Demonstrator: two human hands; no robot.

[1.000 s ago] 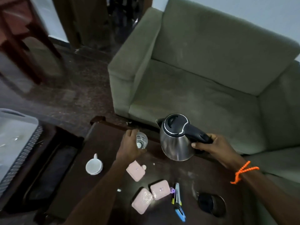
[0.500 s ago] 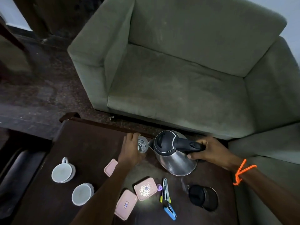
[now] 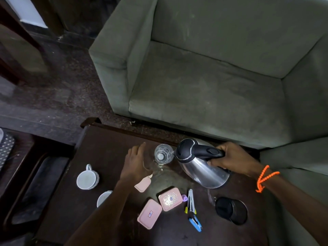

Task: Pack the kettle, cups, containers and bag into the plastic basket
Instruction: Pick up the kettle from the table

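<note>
A steel kettle [image 3: 204, 172] with a black lid and handle is tilted, its spout against the rim of a clear glass [image 3: 163, 155]. My right hand [image 3: 229, 158] grips the kettle's handle. My left hand [image 3: 135, 163] hovers just left of the glass, fingers spread, not touching it. Two white cups [image 3: 87, 178] [image 3: 103, 197] stand at the table's left. Three pink containers [image 3: 142, 183] [image 3: 170, 198] [image 3: 149, 213] lie near the middle. The grey plastic basket [image 3: 5, 148] shows only as a sliver at the left edge.
The dark wooden table [image 3: 106, 144] fronts a green sofa [image 3: 204, 77]. Pens and a blue clip [image 3: 192, 210] lie beside the containers. A black kettle base [image 3: 231, 210] sits at the right. A dark tray [image 3: 37, 189] lies left of the table.
My left hand has let go of the glass and drawn back to the left. The kettle has tilted further toward the glass. The camera view has shifted.
</note>
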